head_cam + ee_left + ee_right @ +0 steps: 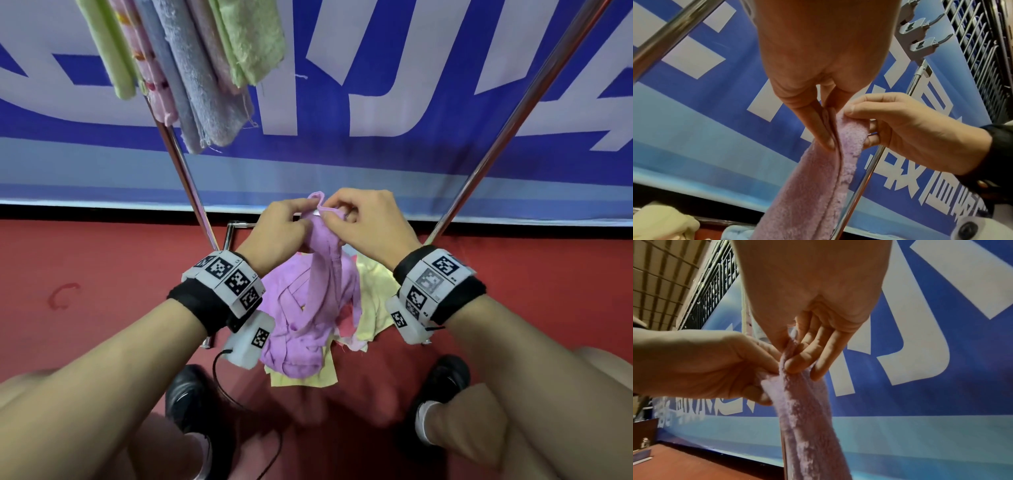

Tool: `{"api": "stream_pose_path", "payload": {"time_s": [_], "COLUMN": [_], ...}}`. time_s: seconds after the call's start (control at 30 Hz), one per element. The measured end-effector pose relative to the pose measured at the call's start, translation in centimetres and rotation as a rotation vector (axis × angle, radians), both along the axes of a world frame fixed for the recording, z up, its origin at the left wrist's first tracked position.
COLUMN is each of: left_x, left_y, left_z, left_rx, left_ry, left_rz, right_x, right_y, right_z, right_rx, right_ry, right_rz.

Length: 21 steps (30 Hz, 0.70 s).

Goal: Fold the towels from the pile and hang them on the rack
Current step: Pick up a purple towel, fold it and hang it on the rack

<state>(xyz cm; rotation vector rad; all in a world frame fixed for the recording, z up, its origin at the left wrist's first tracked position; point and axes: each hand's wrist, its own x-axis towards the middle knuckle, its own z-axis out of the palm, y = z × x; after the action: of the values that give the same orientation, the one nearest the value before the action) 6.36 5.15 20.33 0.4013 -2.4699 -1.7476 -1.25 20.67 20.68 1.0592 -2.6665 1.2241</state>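
Purple terry cloth forms the towel (322,274) held up at its top edge by both hands, in front of the blue and white banner (411,85). The left hand (274,233) pinches the top edge between thumb and fingers; in the left wrist view its fingers (818,126) lie flat along a seam of the cloth. The right hand (370,226) pinches the same edge just beside the left, thumb and forefinger closed on a small raised fold; in the right wrist view its fingertips (797,365) press into the cloth while the other fingers stay fairly straight. The two hands touch or nearly touch at the edge.

From the grip the towel hangs down as a bunched, narrow strip, and its lower end rests on the pile (373,301) of yellow and pink cloths on the red floor (102,274). The pile lies between the two slanted metal poles of the rack (507,126).

At upper left, several folded towels (191,68) in green, pink, grey-blue and light green hang side by side.

Both wrists carry black straps with white marker blocks. Two black shoes (191,401) stand on the floor, one on each side of the pile.
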Motion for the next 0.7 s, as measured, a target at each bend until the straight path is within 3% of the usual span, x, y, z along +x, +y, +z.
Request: {"api": "stream_pose_path", "payload": {"time_s": [0.13,0.27,0.4,0.57,0.7], "left_x": [0.3,0.5,0.6,0.8,1.2], "left_y": [0.5,0.2,-0.9,-2.4,-3.0], "left_z": [0.8,1.5,0.8,2.3,4.1], "left_rx": [0.255,0.345,0.178,-0.042,-0.069], "left_ry": [-0.026,-0.038,-0.014,0.003,0.034], "left_rz": [-0.014,0.02,-0.005,-0.193,-0.278], "right_x": [0.6,0.9,1.6,-0.5,-0.1], "right_y": [-1.0,-1.3,-0.7,0.8,0.7], "right_z": [-0.3,-0.1,0.7,0.8,0.1], "right_rx": [-0.003,0.037,0.086,-0.067,0.0], "right_ry": [-0.036,-0.11,-0.239,-0.342,-0.667], "right_rz": [0.003,0.052,0.201,0.041,0.249]}}
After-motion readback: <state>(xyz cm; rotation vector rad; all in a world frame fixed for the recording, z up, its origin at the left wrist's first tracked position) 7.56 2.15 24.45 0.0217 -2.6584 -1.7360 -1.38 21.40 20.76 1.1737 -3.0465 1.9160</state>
